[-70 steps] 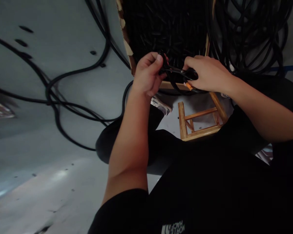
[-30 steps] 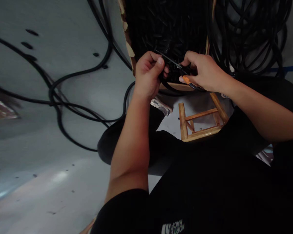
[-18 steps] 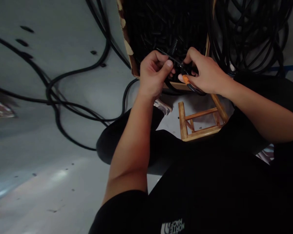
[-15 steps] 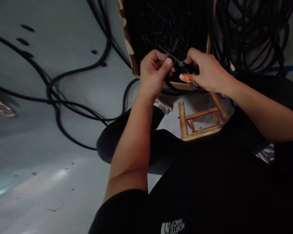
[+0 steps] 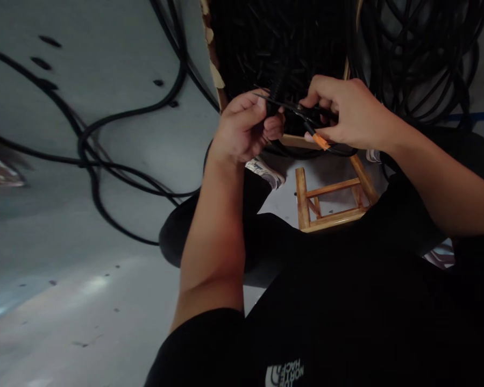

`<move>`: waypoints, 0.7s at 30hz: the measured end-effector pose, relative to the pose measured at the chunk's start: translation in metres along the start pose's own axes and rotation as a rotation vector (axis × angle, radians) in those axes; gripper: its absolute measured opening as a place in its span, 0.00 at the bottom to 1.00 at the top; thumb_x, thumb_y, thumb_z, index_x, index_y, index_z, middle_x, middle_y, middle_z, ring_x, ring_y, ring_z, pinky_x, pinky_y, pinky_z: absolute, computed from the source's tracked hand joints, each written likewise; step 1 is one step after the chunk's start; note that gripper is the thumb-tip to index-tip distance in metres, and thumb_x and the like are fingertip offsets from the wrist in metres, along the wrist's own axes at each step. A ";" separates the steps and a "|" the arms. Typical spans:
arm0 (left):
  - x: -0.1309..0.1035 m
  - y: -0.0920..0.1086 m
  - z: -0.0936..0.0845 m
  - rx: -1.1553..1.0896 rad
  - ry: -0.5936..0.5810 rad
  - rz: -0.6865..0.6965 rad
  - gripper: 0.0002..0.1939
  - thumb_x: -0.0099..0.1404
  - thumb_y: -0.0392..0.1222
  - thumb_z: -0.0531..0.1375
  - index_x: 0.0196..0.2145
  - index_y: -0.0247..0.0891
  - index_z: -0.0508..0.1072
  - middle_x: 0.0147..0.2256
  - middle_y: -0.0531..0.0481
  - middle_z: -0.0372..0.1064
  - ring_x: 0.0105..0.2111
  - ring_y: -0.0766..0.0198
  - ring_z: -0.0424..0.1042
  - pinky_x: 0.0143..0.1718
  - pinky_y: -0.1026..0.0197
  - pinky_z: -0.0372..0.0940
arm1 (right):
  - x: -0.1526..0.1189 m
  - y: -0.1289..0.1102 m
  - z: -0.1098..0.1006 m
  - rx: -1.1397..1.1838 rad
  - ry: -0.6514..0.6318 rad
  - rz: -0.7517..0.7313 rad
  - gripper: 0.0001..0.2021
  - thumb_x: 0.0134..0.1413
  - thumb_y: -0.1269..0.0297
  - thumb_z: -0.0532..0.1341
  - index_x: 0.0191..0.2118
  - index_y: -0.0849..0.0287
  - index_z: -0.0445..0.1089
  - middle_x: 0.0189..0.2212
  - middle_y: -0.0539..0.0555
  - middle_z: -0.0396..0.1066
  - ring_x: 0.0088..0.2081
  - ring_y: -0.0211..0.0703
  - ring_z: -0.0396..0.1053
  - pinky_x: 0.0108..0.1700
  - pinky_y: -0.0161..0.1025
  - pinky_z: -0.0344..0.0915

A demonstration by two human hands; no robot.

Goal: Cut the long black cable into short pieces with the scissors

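Over the front of a box filled with short black pieces (image 5: 262,54), my left hand (image 5: 248,121) is closed around a dark ribbed piece (image 5: 277,88). My right hand (image 5: 342,113) is closed on a pair of dark scissors (image 5: 300,109), whose blades point left across the ribbed piece to my left fingertips. Below my right fingers hangs a cable end with an orange band (image 5: 320,142); whether those fingers grip it too is hard to tell.
Black cables (image 5: 116,115) loop over the grey floor on the left. A large cable coil (image 5: 419,70) lies at the upper right. Below my hands stands a wooden stool frame (image 5: 334,217), with a shoe (image 5: 266,171) beside it.
My left hand has moved slightly left and down and its fingers have curled in around the ribbed piece. The scissors lie flatter, and the orange band has shifted right and down.
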State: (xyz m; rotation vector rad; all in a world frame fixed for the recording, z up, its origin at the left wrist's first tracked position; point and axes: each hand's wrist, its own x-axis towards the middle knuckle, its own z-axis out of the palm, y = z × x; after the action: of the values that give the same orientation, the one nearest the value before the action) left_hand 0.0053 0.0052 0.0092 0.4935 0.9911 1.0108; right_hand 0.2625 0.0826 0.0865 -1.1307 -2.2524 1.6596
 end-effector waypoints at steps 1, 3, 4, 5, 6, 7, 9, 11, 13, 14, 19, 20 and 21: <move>0.000 -0.001 -0.001 0.010 -0.017 -0.007 0.17 0.82 0.45 0.64 0.33 0.39 0.77 0.22 0.54 0.60 0.21 0.67 0.57 0.24 0.62 0.54 | -0.001 -0.001 -0.001 -0.007 -0.005 0.000 0.15 0.57 0.57 0.72 0.49 0.47 0.75 0.35 0.47 0.75 0.38 0.47 0.75 0.43 0.44 0.71; -0.001 -0.004 0.001 0.015 -0.034 -0.006 0.18 0.79 0.48 0.67 0.31 0.38 0.76 0.22 0.54 0.59 0.21 0.68 0.57 0.23 0.63 0.55 | -0.004 -0.003 -0.001 -0.050 -0.002 -0.017 0.16 0.57 0.56 0.73 0.50 0.46 0.76 0.40 0.49 0.77 0.39 0.46 0.75 0.44 0.44 0.71; -0.001 -0.006 0.002 0.013 -0.034 -0.006 0.19 0.78 0.49 0.69 0.31 0.38 0.75 0.22 0.55 0.59 0.21 0.69 0.58 0.23 0.64 0.55 | -0.005 -0.004 -0.001 -0.073 0.001 -0.032 0.16 0.57 0.55 0.73 0.50 0.46 0.76 0.45 0.50 0.78 0.41 0.46 0.76 0.45 0.44 0.71; -0.001 -0.008 0.004 0.006 -0.029 -0.010 0.18 0.76 0.49 0.71 0.31 0.38 0.75 0.21 0.55 0.58 0.20 0.69 0.58 0.23 0.64 0.56 | -0.005 -0.006 -0.001 -0.090 0.011 -0.047 0.17 0.57 0.53 0.73 0.50 0.46 0.76 0.49 0.51 0.78 0.43 0.47 0.76 0.45 0.44 0.71; -0.001 -0.009 0.006 -0.007 -0.020 -0.017 0.18 0.75 0.49 0.72 0.31 0.38 0.75 0.21 0.56 0.57 0.20 0.69 0.58 0.23 0.64 0.56 | -0.006 -0.008 0.000 -0.103 0.018 -0.058 0.17 0.58 0.51 0.74 0.51 0.47 0.76 0.53 0.52 0.77 0.45 0.47 0.77 0.46 0.44 0.72; -0.001 -0.010 0.008 -0.023 -0.011 -0.022 0.18 0.75 0.48 0.72 0.31 0.38 0.75 0.21 0.56 0.56 0.20 0.69 0.58 0.23 0.64 0.57 | -0.006 -0.009 0.001 -0.113 0.023 -0.062 0.18 0.58 0.50 0.74 0.51 0.47 0.76 0.55 0.53 0.77 0.47 0.48 0.77 0.47 0.44 0.72; -0.001 -0.009 0.011 -0.062 -0.016 -0.018 0.19 0.76 0.49 0.71 0.30 0.38 0.76 0.21 0.56 0.55 0.20 0.69 0.58 0.23 0.64 0.57 | -0.007 -0.010 0.002 -0.126 0.034 -0.053 0.17 0.59 0.50 0.73 0.50 0.46 0.75 0.53 0.53 0.78 0.48 0.50 0.77 0.48 0.44 0.72; 0.000 -0.006 0.011 -0.087 -0.016 -0.014 0.21 0.77 0.50 0.69 0.28 0.38 0.75 0.20 0.55 0.54 0.20 0.69 0.57 0.22 0.64 0.56 | -0.007 -0.010 0.002 -0.129 0.040 -0.049 0.14 0.60 0.54 0.71 0.49 0.47 0.75 0.48 0.52 0.78 0.46 0.49 0.77 0.50 0.45 0.72; 0.000 -0.001 0.011 -0.094 0.043 -0.051 0.22 0.78 0.50 0.69 0.27 0.39 0.74 0.20 0.55 0.53 0.20 0.67 0.58 0.22 0.62 0.57 | -0.008 -0.010 0.001 -0.136 0.028 -0.048 0.12 0.60 0.58 0.69 0.49 0.47 0.74 0.44 0.50 0.78 0.44 0.49 0.78 0.51 0.46 0.72; -0.001 0.001 0.011 -0.095 0.087 -0.078 0.22 0.78 0.50 0.69 0.27 0.40 0.73 0.20 0.55 0.53 0.20 0.66 0.58 0.22 0.62 0.57 | -0.008 -0.010 0.000 -0.145 0.023 -0.052 0.12 0.61 0.58 0.68 0.49 0.48 0.74 0.43 0.50 0.78 0.44 0.50 0.78 0.51 0.47 0.71; -0.003 0.007 0.020 -0.083 0.140 -0.086 0.22 0.84 0.44 0.61 0.28 0.40 0.72 0.22 0.53 0.59 0.23 0.65 0.60 0.27 0.61 0.59 | -0.008 -0.011 -0.003 -0.140 0.050 -0.043 0.13 0.63 0.58 0.68 0.52 0.49 0.74 0.45 0.51 0.78 0.47 0.51 0.78 0.53 0.47 0.71; -0.002 0.007 0.022 -0.071 0.127 -0.073 0.20 0.85 0.41 0.59 0.31 0.39 0.74 0.24 0.52 0.63 0.24 0.65 0.63 0.30 0.61 0.62 | -0.008 -0.010 -0.003 -0.122 0.063 -0.021 0.14 0.63 0.58 0.69 0.52 0.48 0.74 0.43 0.50 0.78 0.46 0.50 0.78 0.52 0.46 0.70; -0.002 0.007 0.024 -0.060 0.122 -0.055 0.18 0.85 0.38 0.57 0.34 0.38 0.76 0.26 0.51 0.67 0.26 0.64 0.66 0.33 0.60 0.64 | -0.007 -0.008 -0.004 -0.105 0.072 0.004 0.14 0.63 0.58 0.70 0.53 0.48 0.74 0.41 0.50 0.78 0.45 0.49 0.78 0.51 0.45 0.70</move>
State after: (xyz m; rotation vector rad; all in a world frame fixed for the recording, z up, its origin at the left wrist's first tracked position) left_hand 0.0223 0.0091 0.0268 0.3558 1.0740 1.0277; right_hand 0.2658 0.0802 0.0973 -1.1980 -2.3176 1.4918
